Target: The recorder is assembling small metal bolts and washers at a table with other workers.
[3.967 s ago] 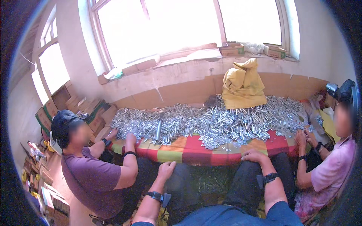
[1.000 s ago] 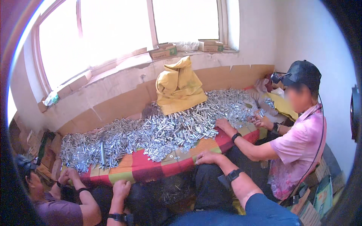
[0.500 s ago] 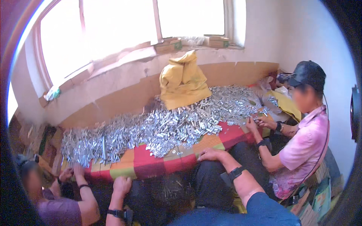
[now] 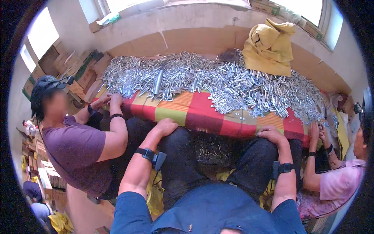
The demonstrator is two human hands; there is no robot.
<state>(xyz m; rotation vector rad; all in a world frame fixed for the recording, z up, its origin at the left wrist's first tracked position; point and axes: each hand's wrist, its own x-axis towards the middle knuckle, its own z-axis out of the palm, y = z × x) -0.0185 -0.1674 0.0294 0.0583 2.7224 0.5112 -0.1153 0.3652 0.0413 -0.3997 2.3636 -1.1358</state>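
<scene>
My left hand [image 4: 167, 126] rests palm-down over my left knee at the table's front edge, its fingers draped and holding nothing that I can see. My right hand [image 4: 271, 134] lies on my right knee, fingers stretched out and nothing in them. Just beyond both is a table or bench covered in a red, green and orange checked cloth [image 4: 202, 117]. A long heap of metal bolts or anchor sleeves [image 4: 187, 76] covers most of it. Small washers [image 4: 224, 102] are piled toward the front middle. A larger metal tube [image 4: 158, 82] leans among the pieces at left.
A yellow sack [image 4: 269, 48] stands on the heap at the back. One person in a purple shirt [image 4: 78, 144] sits at left, another in a pink shirt [image 4: 339, 179] at right, hands at the table's edge. Below, between my knees, a dark container [image 4: 213, 151] holds metal pieces. Cardboard boxes [image 4: 83, 74] are stacked at left.
The view has swung left and downward, bringing my lap and more of the left side into sight. Both my hands stay on my knees.
</scene>
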